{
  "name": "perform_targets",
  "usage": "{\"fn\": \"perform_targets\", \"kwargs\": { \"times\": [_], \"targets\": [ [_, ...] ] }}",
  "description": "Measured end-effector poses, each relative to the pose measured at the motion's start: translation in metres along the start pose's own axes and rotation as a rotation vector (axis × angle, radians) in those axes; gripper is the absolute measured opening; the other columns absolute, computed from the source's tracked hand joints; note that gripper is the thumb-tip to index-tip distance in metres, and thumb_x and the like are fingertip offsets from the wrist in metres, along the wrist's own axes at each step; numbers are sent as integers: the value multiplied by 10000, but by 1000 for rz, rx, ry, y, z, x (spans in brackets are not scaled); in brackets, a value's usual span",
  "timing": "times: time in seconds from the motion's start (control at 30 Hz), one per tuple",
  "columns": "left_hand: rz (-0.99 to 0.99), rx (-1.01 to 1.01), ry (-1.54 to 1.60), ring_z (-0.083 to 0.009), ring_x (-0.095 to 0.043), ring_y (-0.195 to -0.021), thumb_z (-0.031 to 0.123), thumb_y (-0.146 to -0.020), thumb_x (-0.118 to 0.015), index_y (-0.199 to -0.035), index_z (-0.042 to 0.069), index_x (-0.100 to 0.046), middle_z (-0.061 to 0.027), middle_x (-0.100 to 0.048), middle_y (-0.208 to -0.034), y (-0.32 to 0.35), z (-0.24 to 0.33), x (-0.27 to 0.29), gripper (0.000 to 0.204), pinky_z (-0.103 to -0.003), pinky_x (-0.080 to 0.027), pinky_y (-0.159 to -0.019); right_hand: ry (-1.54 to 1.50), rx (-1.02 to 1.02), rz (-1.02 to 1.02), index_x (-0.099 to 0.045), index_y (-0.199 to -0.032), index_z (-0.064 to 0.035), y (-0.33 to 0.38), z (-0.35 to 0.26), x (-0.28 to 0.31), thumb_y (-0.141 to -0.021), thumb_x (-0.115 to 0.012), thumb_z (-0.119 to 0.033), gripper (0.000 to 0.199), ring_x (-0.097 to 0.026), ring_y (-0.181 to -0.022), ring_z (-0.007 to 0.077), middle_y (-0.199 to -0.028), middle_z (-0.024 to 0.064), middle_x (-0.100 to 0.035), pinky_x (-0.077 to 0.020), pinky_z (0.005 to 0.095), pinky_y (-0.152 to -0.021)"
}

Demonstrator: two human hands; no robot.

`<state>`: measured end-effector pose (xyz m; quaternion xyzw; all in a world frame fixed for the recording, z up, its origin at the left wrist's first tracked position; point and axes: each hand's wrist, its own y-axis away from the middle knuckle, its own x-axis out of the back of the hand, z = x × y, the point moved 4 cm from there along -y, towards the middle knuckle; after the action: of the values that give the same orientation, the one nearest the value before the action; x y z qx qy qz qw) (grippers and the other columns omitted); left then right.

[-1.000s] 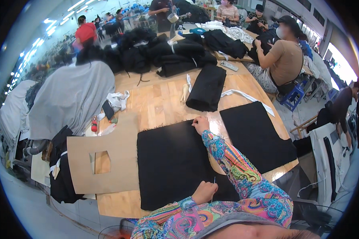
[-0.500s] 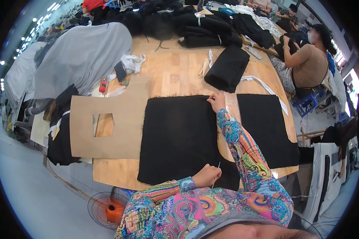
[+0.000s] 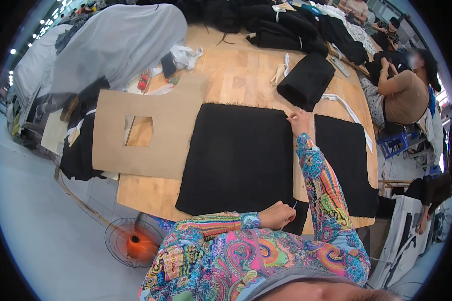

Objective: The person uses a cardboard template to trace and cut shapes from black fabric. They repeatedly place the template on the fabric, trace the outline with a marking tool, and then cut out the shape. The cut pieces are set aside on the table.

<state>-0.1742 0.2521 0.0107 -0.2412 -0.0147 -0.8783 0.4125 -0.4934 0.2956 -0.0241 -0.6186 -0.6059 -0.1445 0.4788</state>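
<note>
busy workshop behind, pale wood table (image 3: 236,75) up front, seated co-worker (image 3: 407,100) off to the right, fan (image 3: 134,246) down by the floor at lower left. main piece is the black panel (image 3: 238,160), flat on the table right in front of the person, far edge frayed. brown card template (image 3: 168,138) with a cutout lies just left of it, second black panel (image 3: 344,165) to the right, black fabric roll (image 3: 306,80) beyond, white strip (image 3: 355,118) nearby. right hand (image 3: 300,123) is at the panel's far right corner, fingers bunched close together; can't tell if they pinch the cloth or only press it. left hand (image 3: 277,214) is by the near edge, curled round a thin stick-like tool (image 3: 295,204), tip poking up past the fingers; too small to say what kind. my read: step in hand is steadying or lining up the panel's right side, tool at the ready. next move calls for that corner staying put and the cloth staying flat; main risk is the edge skewing or a ripple creeping in if the right hand drags.
</note>
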Motion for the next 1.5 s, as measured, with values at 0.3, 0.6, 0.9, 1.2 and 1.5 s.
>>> {"fn": "perform_targets", "kwargs": {
  "times": [0.3,0.6,0.9,1.2,1.5],
  "targets": [
    [483,88,-217,-283,-599,-856,167,-769,-702,-811,56,-602,-94,-639,-966,84,11,101,155,-387,-481,-722,-64,296,-76,-618,-858,-55,61,-75,44,-742,-687,-79,137,-520,-1015,340,-1041,130,-569,-430,418,-867],
    [1178,790,-258,-205,-570,-653,96,-811,-666,-865,37,-531,-88,-576,-748,260,-27,175,157,-332,-461,-598,60,431,-324,-593,-1080,-57,111,-123,45,-765,-707,-223,374,-475,-1124,328,-1191,131,-521,-402,428,-935],
    [908,783,-382,-311,-561,-750,47,-723,-721,-878,42,-495,-129,-546,-790,227,-21,152,273,-400,-454,-649,-63,603,-393,-567,-1137,-96,55,-211,-45,-792,-666,-306,416,-469,-1152,279,-1195,87,-514,-391,414,-947],
    [977,740,-367,-339,-546,-774,54,-738,-704,-860,43,-512,-137,-538,-806,235,-27,145,228,-418,-440,-666,158,521,-249,-574,-1098,-125,48,-200,-69,-790,-643,-382,407,-485,-1063,278,-1114,84,-523,-389,427,-875],
    [987,724,-424,-322,-546,-732,71,-753,-703,-862,33,-527,-135,-540,-801,234,-26,146,210,-405,-441,-640,44,409,-233,-512,-1185,-70,84,-186,-5,-810,-640,-329,473,-421,-1161,342,-1234,138,-467,-366,467,-947]
  ]
}}
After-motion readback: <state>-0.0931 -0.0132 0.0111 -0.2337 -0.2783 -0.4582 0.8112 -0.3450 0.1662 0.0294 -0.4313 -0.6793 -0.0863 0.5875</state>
